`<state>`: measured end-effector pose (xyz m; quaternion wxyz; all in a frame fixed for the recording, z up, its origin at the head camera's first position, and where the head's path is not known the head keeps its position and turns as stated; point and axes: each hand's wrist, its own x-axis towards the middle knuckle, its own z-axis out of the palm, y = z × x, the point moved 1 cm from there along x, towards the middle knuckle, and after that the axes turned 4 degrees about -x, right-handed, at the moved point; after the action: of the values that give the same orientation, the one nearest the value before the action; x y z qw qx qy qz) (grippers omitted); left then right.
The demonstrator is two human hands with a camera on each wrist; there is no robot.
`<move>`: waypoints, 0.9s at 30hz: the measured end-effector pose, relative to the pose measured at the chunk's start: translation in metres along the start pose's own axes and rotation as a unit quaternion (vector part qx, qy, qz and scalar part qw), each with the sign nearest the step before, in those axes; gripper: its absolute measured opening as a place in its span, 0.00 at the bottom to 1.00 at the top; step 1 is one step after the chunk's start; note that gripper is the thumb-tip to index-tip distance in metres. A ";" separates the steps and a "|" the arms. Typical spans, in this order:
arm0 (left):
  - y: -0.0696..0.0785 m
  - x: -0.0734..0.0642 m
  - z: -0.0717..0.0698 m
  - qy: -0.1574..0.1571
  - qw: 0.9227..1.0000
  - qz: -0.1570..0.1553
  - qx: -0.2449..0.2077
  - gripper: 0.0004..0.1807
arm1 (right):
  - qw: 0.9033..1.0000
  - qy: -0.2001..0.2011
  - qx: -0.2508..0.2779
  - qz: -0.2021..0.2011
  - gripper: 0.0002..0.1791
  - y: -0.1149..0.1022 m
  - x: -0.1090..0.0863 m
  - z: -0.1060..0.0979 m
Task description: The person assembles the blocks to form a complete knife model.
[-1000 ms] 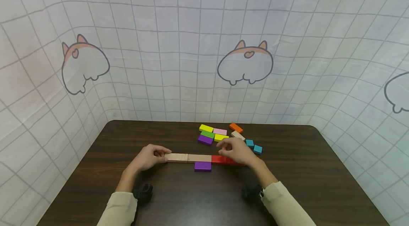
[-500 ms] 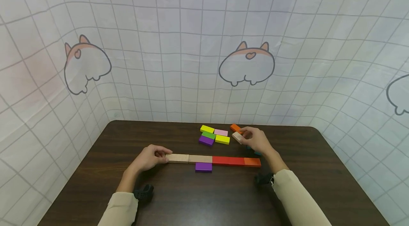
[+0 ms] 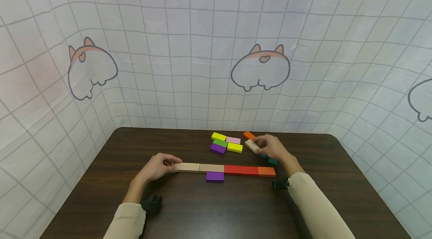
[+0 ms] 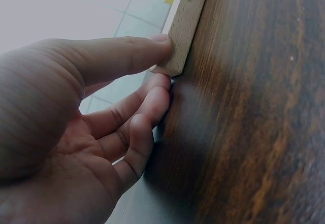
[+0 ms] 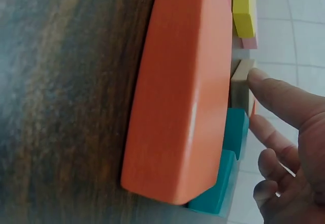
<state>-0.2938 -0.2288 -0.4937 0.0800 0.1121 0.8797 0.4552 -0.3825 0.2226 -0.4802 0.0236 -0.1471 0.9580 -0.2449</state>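
Observation:
A straight row of blocks lies across the table: two plain wooden ones, two red ones and an orange one at the right end. My left hand pinches the outer end of the leftmost wooden block; the left wrist view has the thumb on its face, with other fingers curled below the end. Behind the row, my right hand grips a loose wooden block between thumb and index finger. In the right wrist view, the thumb lies on that block's end.
A purple block sits in front of the row. Yellow, green, pink and purple blocks cluster behind it. An orange block lies beyond my right hand, and teal blocks are partly under it. A grid-patterned cloth encloses the table.
My right hand has moved from above the red blocks back and right to the loose wooden block, its fingers now around it. My left hand has stayed at the row's left end.

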 end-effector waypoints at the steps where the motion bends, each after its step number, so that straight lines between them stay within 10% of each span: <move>1: 0.000 0.000 0.000 0.000 1.000 0.000 0.000 0.13 | 1.000 -0.001 0.001 0.002 0.24 0.000 0.001 0.001; 27: 0.001 0.000 0.000 -0.002 1.000 -0.001 0.002 0.13 | 1.000 0.010 -0.009 -0.027 0.19 -0.012 -0.003 0.000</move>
<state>-0.2931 -0.2279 -0.4927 0.0816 0.1119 0.8806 0.4532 -0.3767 0.2137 -0.4743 0.0061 -0.1707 0.9560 -0.2383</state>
